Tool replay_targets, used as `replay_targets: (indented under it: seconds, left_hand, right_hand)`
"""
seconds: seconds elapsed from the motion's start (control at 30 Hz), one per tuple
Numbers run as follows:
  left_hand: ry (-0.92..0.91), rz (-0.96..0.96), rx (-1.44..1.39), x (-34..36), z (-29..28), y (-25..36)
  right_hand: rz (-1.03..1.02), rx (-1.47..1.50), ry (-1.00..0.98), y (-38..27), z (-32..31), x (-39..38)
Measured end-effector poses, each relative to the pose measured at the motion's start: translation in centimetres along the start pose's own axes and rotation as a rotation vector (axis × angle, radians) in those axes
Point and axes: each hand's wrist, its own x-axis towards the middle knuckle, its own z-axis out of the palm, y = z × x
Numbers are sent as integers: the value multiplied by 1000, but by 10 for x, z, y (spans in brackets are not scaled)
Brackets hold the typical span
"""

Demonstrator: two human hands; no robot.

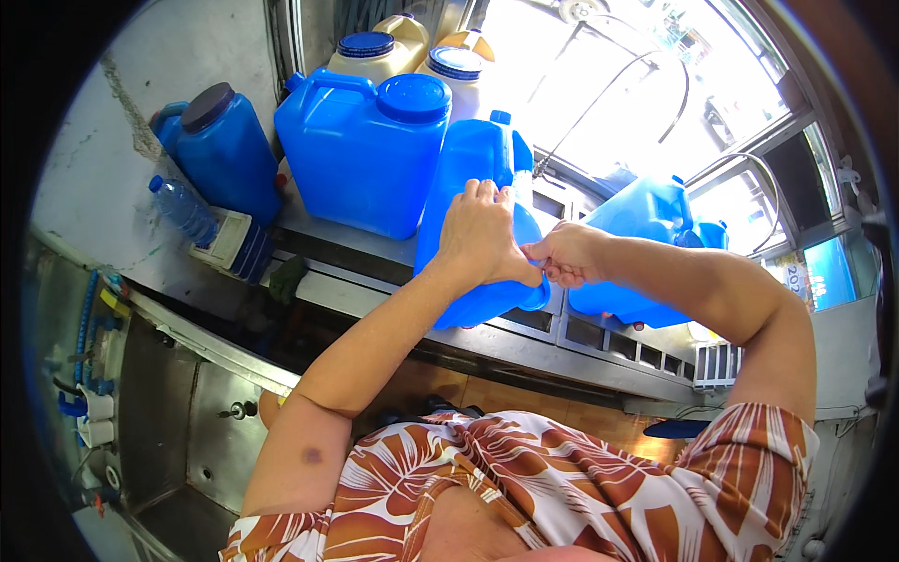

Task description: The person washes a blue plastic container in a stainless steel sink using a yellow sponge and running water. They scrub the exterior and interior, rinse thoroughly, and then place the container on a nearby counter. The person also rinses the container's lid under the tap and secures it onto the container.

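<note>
A blue plastic jug stands on the metal counter in front of me, with a small cap on top. My left hand lies over the jug, its fingers bent across the upper side and its thumb reaching toward the right. Close against that thumb, my right hand is closed in a pinch at the jug's right side. Whatever sits between those fingertips is too small and hidden to make out. Just below them a round blue rim sticks out from the jug.
A big blue jug and two cream jugs stand to the left and behind. Farther left are a dark-lidded blue jug and a clear bottle. Another blue jug is at right. A steel sink lies lower left.
</note>
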Motion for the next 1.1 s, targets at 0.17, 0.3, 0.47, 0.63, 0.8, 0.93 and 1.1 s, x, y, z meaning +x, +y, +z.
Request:
replay_targets:
  seconds: [0.17, 0.3, 0.47, 0.63, 0.8, 0.93, 1.1]
  left_hand:
    - [25, 8, -12, -2, 2, -1]
    - [1, -6, -6, -2, 2, -2]
    - [-33, 8, 30, 0, 0, -2]
    - [-190, -33, 277, 5, -6, 7]
    - [-206, -61, 195, 5, -10, 4]
    - [-146, -4, 176, -1, -8, -1]
    - [-79, 24, 126, -1, -3, -4]
  right_hand:
    - [18, -4, 54, -1, 3, -1]
    - [35, 0, 79, -3, 6, -7]
    - [-25, -21, 162, -4, 8, -10]
    - [-108, 46, 0, -4, 3, 0]
    - [-148, 112, -248, 2, -8, 7]
    - [-163, 132, -351, 7, -8, 4]
    - [-118, 148, -320, 1, -4, 8]
